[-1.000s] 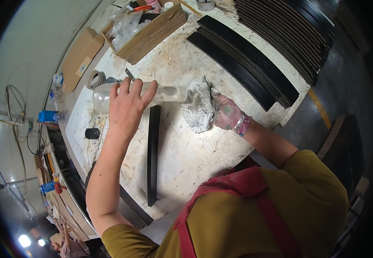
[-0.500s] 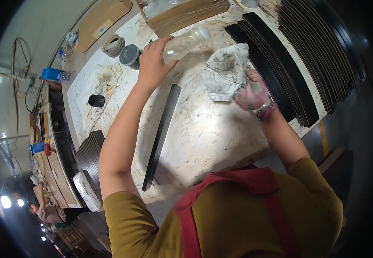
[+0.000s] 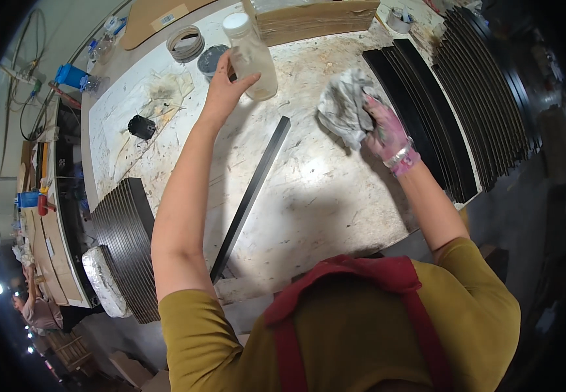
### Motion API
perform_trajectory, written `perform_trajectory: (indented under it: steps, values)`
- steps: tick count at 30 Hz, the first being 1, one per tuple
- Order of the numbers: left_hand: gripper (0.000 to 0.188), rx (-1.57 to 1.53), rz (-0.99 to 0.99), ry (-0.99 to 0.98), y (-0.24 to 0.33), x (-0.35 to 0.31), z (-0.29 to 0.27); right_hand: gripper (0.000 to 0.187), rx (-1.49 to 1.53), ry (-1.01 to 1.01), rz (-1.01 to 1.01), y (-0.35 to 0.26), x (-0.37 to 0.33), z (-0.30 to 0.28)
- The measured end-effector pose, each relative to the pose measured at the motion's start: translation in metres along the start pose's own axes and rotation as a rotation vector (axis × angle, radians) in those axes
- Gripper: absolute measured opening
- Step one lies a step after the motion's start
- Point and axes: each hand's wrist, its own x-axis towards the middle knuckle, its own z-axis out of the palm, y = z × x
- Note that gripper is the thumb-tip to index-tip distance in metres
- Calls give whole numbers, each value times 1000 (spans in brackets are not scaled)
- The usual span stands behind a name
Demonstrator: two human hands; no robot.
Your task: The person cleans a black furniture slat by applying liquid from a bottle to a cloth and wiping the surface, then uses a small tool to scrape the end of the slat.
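your left hand (image 3: 225,88) grips the clear plastic bottle (image 3: 251,57), upright on the tabletop (image 3: 322,196). your right hand (image 3: 387,134) clutches the grey rag (image 3: 343,108). the black strip (image 3: 250,196) lies between them, long axis diagonal, nearer your left hand.

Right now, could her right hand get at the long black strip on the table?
Probably yes. The right hand grips a rag, but the black strip lies uncovered nearby on the table, nothing between them.
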Motion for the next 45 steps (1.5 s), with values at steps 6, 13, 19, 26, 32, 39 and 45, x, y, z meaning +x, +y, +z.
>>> perform_trajectory:
  steps: [6,13,19,26,32,39,45]
  values:
    - [77,362,-274,-116,31,-78,-15,34,-424,-46,-161,8,6,57]
    - [47,604,-112,-252,7,-206,15,20,-1745,-528,-1091,79,17,75]
    - [47,606,-146,-241,4,-206,16,15,-1753,-148,-445,41,76,32]
    - [45,595,-134,-261,12,-207,13,23,-1758,-242,-380,37,68,41]
    - [44,535,-138,-226,5,-212,13,24,-1632,-547,-737,72,18,73]
    - [41,577,-104,-201,4,-209,14,36,-1765,-97,-371,5,69,30]
    - [34,851,43,-395,26,-220,18,53,-1405,-301,-433,-34,26,74]
